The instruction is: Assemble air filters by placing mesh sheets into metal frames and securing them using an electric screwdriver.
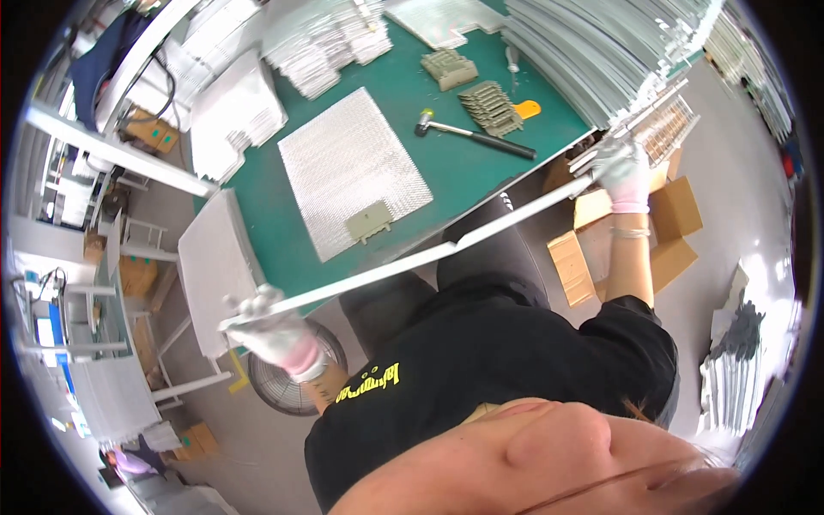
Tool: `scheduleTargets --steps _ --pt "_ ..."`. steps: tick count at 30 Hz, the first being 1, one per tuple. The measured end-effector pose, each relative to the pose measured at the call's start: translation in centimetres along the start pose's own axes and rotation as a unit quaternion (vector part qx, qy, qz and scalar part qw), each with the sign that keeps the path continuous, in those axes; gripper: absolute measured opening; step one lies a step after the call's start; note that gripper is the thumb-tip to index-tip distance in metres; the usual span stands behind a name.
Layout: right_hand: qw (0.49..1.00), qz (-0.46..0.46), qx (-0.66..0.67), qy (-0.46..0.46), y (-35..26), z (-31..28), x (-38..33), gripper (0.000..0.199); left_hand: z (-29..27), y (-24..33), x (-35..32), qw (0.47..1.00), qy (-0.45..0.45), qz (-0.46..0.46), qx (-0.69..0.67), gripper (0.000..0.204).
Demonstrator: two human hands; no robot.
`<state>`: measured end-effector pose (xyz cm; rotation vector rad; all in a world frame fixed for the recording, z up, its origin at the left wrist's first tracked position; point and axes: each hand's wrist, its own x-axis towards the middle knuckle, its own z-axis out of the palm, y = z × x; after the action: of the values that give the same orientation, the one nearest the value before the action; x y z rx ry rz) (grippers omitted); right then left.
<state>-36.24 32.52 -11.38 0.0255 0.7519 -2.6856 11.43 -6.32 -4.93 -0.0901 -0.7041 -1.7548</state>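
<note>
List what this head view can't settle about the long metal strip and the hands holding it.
- Left hand: glove hides the fingers' grip on the long metal strip.
- Right hand: strip end merges with the stacked panels; contact unclear.
- Hammer: head too small for detail.
- Strip's profile: blurred, edge-on.

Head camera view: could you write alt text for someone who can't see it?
A person's gloved left hand and right hand hold the two ends of a long metal strip at a green table bearing a mesh panel and hammer.
</note>
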Motion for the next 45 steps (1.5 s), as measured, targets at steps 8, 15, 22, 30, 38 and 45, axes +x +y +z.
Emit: scheduleTargets --steps 8,15,22,30,38,45 --pt "0.976 -0.058 0.058 -0.204 -2.5 13.9 -5.8 0.016 -5.2 5.7 -0.7 0.914 0.124 -0.006 0.386 0.061" --pt "0.905 0.219 -0.065 -0.358 16.9 20.1 -3.9 0.027 1.2 0.8 0.8 0.926 -0.093 -0.287 0.226 0.071" --pt "0.972 0.193 0.061 -0.120 25.6 20.0 3.8 0.024 -1.2 -4.3 -0.5 0.886 0.096 -0.282 0.355 0.061" --pt "0.907 0.236 -0.265 -0.227 28.4 12.6 -1.3 0.025 -0.1 -11.9 -10.8 0.907 0.027 -0.319 0.274 0.040" --pt "0.785 0.123 -0.519 -0.315 21.4 12.0 -11.7 0.052 1.8 -20.2 -11.4 0.864 0.168 -0.475 0.024 0.043" --pt "0.871 0.162 -0.343 -0.314 22.5 7.7 -13.4 0.059 0.3 -25.2 -2.6 0.858 0.161 -0.470 -0.134 0.028"
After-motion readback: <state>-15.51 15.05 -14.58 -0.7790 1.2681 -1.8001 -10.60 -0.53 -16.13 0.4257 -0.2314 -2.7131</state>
